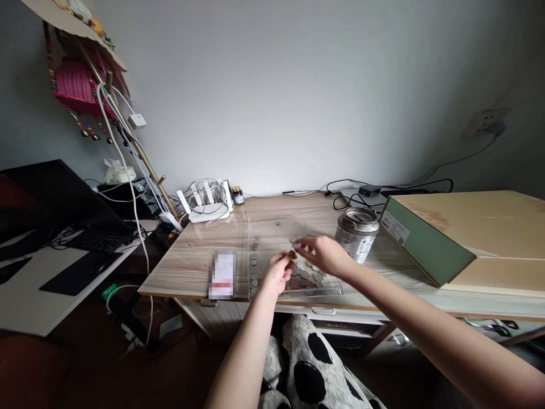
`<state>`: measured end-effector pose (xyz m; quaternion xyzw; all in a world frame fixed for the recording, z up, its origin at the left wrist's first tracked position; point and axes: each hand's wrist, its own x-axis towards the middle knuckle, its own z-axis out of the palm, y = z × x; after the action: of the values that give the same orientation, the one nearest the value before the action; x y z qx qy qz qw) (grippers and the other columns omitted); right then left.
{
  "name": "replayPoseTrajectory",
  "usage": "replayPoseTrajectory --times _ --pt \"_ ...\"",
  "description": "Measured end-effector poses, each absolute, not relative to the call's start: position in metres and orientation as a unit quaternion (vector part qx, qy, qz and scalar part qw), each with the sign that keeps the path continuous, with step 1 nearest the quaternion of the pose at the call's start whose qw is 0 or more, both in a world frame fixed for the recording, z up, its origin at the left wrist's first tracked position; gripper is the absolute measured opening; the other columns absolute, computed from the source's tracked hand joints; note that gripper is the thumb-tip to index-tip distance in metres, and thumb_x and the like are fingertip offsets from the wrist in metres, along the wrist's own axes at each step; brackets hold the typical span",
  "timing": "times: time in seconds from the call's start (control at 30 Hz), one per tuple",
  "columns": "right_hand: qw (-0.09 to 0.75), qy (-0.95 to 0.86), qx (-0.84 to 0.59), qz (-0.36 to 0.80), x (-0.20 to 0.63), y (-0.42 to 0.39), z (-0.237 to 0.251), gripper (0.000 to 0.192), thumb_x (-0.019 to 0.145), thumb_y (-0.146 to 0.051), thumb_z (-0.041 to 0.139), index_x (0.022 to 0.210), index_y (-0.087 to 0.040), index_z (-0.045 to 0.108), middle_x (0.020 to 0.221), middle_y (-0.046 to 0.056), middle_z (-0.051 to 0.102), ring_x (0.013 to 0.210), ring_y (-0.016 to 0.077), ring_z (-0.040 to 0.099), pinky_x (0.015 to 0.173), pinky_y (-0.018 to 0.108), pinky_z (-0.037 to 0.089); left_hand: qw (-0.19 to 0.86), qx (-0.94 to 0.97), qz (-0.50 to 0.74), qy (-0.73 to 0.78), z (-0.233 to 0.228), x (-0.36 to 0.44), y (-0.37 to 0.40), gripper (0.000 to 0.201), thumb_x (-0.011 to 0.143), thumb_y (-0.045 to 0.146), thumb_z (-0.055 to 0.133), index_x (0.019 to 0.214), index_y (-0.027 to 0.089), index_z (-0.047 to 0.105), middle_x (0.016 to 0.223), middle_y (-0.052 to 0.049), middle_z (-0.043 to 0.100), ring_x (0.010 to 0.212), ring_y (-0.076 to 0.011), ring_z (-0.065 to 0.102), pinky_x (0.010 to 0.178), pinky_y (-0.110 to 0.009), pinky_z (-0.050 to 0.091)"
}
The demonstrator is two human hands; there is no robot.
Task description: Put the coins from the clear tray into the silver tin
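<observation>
Over the clear plastic tray point(269, 236), the left hand point(276, 271) has its grip pinched on a brownish coin point(292, 255), thumb against fingers. Just to the coin's right hovers the right hand point(326, 254), fingers curled; whether they hold anything, can't tell! Loose coins point(318, 278) lie below, thickest toward the tray's near right part.

Left of the clear tray point(272, 234), a flat rectangular item point(222, 274) is pixelated. Above it, the left hand point(279, 271) partly covers a coin point(292, 254). Right of it, print on the tin point(356, 237) is illegible; farther right, the box point(468, 216) is cut off.
</observation>
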<state>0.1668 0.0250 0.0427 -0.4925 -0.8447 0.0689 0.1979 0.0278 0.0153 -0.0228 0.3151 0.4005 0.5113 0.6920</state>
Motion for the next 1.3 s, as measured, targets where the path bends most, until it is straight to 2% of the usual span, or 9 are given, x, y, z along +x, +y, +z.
replayPoseTrajectory --times 0.23,0.4,0.5,0.73,0.87,0.93,1.07,1.17,1.3 --pt "0.216 -0.833 -0.49 0.139 0.151 0.034 0.028 0.017 0.069 -0.024 0.051 0.072 -0.02 0.066 0.067 0.001 0.063 0.06 0.0118 0.054 0.055 0.02 0.039 0.702 0.322 0.512 0.376 -0.022 0.028 0.014 0.012 0.069 0.023 0.056 0.066 0.012 0.053 0.046 0.002 0.049 0.03 0.0003 0.03 0.03 -0.014 0.011" --pt "0.321 -0.76 -0.56 0.07 0.195 0.04 0.075 0.018 0.068 -0.028 0.052 0.077 -0.02 0.066 0.072 0.002 0.065 0.063 0.0134 0.056 0.054 0.022 0.04 0.706 0.292 0.499 0.409 -0.018 0.029 0.011 0.018 0.069 0.003 0.043 0.077 0.008 0.058 0.058 -0.005 0.06 0.043 -0.0067 0.052 0.042 -0.017 0.038" --pt "0.317 -0.681 -0.66 0.002 0.236 0.053 0.095 0.017 0.063 -0.031 0.056 0.073 -0.021 0.065 0.07 0.002 0.064 0.065 0.0158 0.056 0.05 0.023 0.038 0.71 0.291 0.493 0.41 -0.017 0.029 0.01 0.024 0.068 -0.003 0.04 0.081 0.008 0.056 0.067 -0.009 0.063 0.057 -0.0117 0.06 0.055 -0.021 0.046" --pt "0.205 -0.642 -0.738 -0.023 0.27 0.068 0.091 0.018 0.062 -0.03 0.053 0.073 -0.022 0.066 0.074 0.004 0.064 0.071 0.02 0.056 0.049 0.025 0.038 0.7 0.287 0.501 0.42 -0.018 0.029 0.01 0.013 0.069 0.001 0.049 0.075 0.009 0.058 0.073 -0.011 0.065 0.065 -0.0145 0.063 0.052 -0.018 0.045" --pt "0.29 -0.659 -0.687 -0.1 0.238 0.047 0.084 0.026 0.072 -0.029 0.045 0.087 -0.019 0.064 0.085 0.007 0.063 0.079 0.0206 0.055 0.058 0.027 0.04 0.692 0.285 0.509 0.425 -0.02 0.029 0.011 0.006 0.068 0.005 0.054 0.066 0.009 0.057 0.069 -0.009 0.065 0.062 -0.0133 0.062 0.048 -0.016 0.042" --pt "0.298 -0.729 -0.613 -0.058 0.213 0.035 0.073 0.026 0.074 -0.028 0.043 0.088 -0.019 0.063 0.087 0.006 0.063 0.075 0.017 0.055 0.058 0.025 0.04 0.692 0.28 0.509 0.427 -0.022 0.029 0.012 0.005 0.068 0.006 0.054 0.065 0.009 0.057 0.066 -0.008 0.065 0.059 -0.0128 0.062 0.045 -0.015 0.04" --pt "0.211 -0.841 -0.491 0.08 0.168 0.023 0.036 0.026 0.075 -0.032 0.045 0.089 -0.02 0.063 0.087 0.004 0.062 0.066 0.0126 0.055 0.055 0.022 0.04 0.691 0.284 0.506 0.431 -0.022 0.029 0.014 0.006 0.07 0.01 0.054 0.068 0.009 0.059 0.062 -0.007 0.064 0.051 -0.0105 0.06 0.036 -0.012 0.031" --pt "0.202 -0.838 -0.498 0.097 0.15 0.024 0.017 0.021 0.074 -0.026 0.045 0.081 -0.021 0.064 0.079 0.002 0.062 0.066 0.0122 0.054 0.056 0.022 0.039 0.68 0.283 0.509 0.446 -0.023 0.03 0.016 0.008 0.072 0.012 0.052 0.069 0.01 0.06 0.058 -0.005 0.063 0.045 -0.008 0.057 0.032 -0.012 0.024" --pt "0.204 -0.82 -0.525 0.105 0.152 0.027 0.024 0.016 0.068 -0.018 0.048 0.07 -0.021 0.064 0.071 0.001 0.063 0.064 0.012 0.053 0.054 0.02 0.038 0.695 0.289 0.494 0.435 -0.024 0.029 0.016 0.009 0.072 0.012 0.051 0.067 0.01 0.059 0.061 -0.006 0.064 0.051 -0.0102 0.06 0.034 -0.012 0.028"
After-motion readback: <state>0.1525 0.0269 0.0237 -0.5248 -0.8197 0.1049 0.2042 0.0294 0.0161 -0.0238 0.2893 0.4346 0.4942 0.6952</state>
